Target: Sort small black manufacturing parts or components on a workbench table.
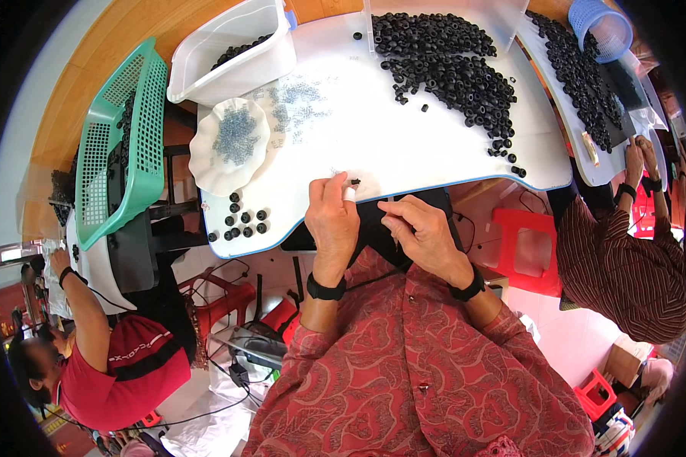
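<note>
From my end of the feed, taking the left hand's fingertips as the dial's centre and the view's top as 12, the left hand (333,217) reaches over the white table (434,152) with its fingers drawn together, a white sleeve (349,195) on one of them. A small black piece (355,183) sits right at those fingertips; I can't tell whether they grip it or only touch it. At 4 o'clock the right hand (427,232) is curled, forefinger and thumb tips close together; I can't make out whether anything is between them.

At 8 to 9 o'clock I see a loose cluster of black ring-shaped pieces (245,218). Between 9 and 10 is a white scalloped dish (206,169) holding tiny clear bits (238,137), and beyond it a green basket (154,114). More clear bits lie scattered at 11. At 10 to 11 I have a white tub (278,65) with black pieces inside. Between 1 and 2 a big black heap (484,95) spreads across the table. A co-worker in a striped shirt (625,266) is between 3 and 4.
</note>
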